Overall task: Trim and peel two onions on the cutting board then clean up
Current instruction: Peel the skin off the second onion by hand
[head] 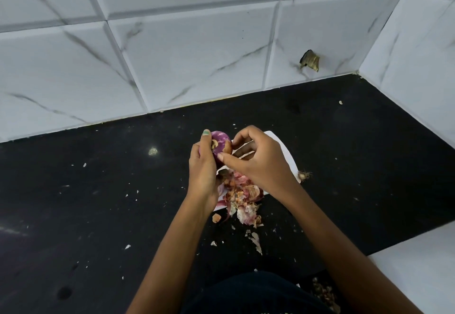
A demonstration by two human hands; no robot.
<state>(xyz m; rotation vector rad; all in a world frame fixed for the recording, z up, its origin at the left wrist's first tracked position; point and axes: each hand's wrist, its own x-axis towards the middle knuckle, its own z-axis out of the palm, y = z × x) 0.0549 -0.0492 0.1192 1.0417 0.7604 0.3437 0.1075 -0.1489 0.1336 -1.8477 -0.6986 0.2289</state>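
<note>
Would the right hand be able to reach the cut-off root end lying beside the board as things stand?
Probably yes: the root end lies uncovered on the counter just right of the right hand, though its fingers pinch onion skin.

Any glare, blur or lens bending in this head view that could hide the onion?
Head view: wide-angle bending curves the wall tiles; a small glare spot sits on the black counter; the onion, gripped by the left hand, is sharp and evenly lit.

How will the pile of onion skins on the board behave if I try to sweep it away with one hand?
The pile of onion skins looks thin, dry and curled, so it is probably very light and may scatter rather than slide together. Flakes already lie across the black counter, so the pieces likely break and drift easily.
</note>
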